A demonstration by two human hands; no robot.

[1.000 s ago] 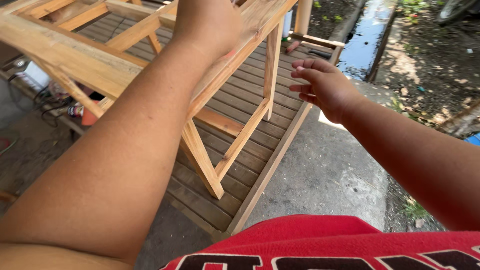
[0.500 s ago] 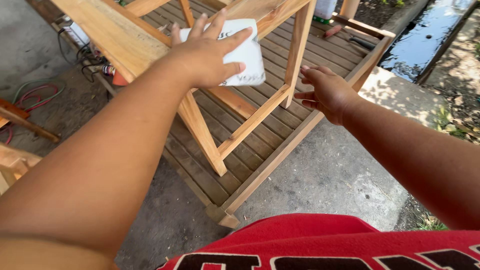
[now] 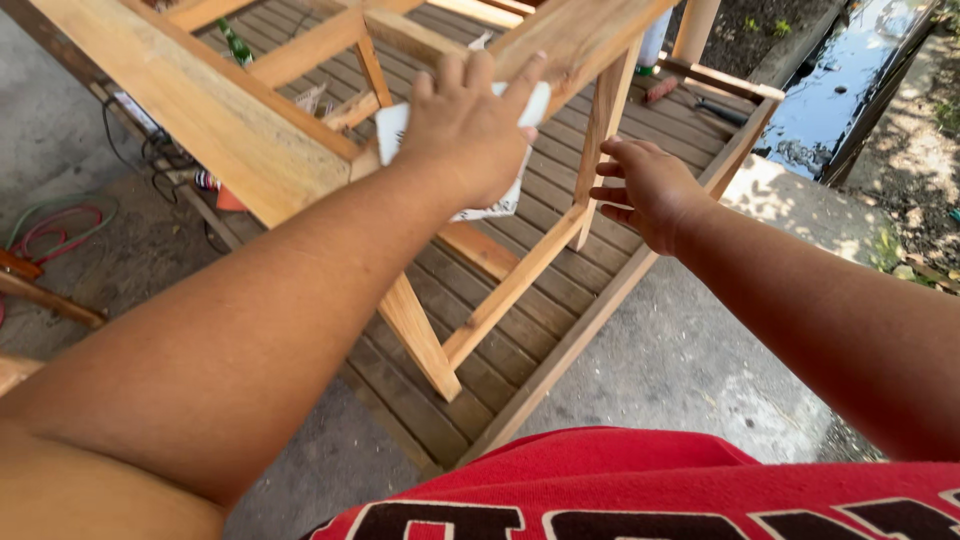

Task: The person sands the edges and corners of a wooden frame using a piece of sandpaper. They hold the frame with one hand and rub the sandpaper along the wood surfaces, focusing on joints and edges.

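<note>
My left hand (image 3: 468, 130) presses flat, fingers spread, on white sandpaper (image 3: 492, 205) against the wooden frame (image 3: 200, 105); my right hand (image 3: 650, 190) hovers open beside a leg.

Both arms reach forward from the body, bare to the upper arm. The left arm runs long and nearly straight up the middle of the view; its left hand (image 3: 470, 130) lies palm down, back toward the camera, fingers spread and pressed flat. The right arm comes in from the right edge, bent slightly at the wrist. The right hand (image 3: 645, 190) is open, fingers loosely extended leftward; it seems to touch nothing, though its palm is hidden.
</note>
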